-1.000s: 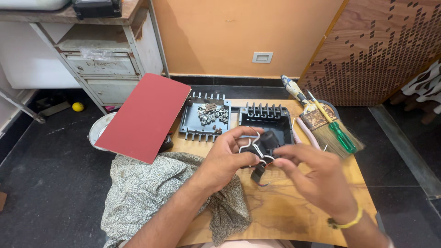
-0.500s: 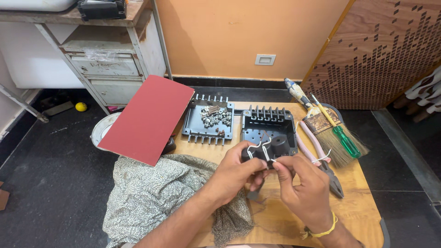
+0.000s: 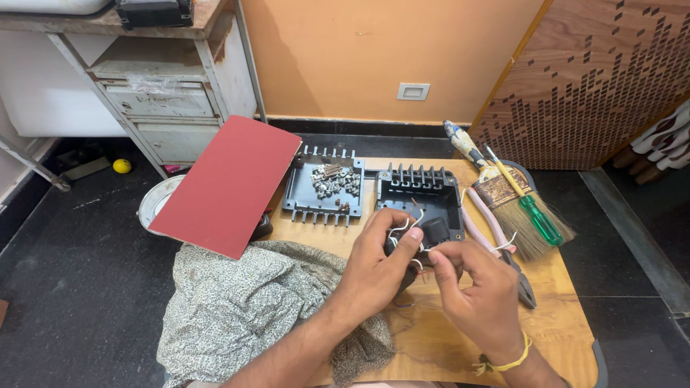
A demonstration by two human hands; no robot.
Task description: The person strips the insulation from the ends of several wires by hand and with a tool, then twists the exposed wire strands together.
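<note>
Crowding the hands: housing point(image 3: 420, 195), pliers point(image 3: 496, 244), perhaps touching.

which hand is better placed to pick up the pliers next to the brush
Right, probably. The right hand is beside the pliers, whose pink handles lie just past its fingers. The left hand grips the small black wired part, farther away.

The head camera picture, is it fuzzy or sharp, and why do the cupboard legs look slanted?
Head view: even, soft light with faint shadows and no strong glare. The green-handled screwdriver and the black tray of metal screws look sharp; the left hand and right hand around the small black wired part are slightly soft. The wide lens tilts the grey metal cupboard near the edge.
</note>
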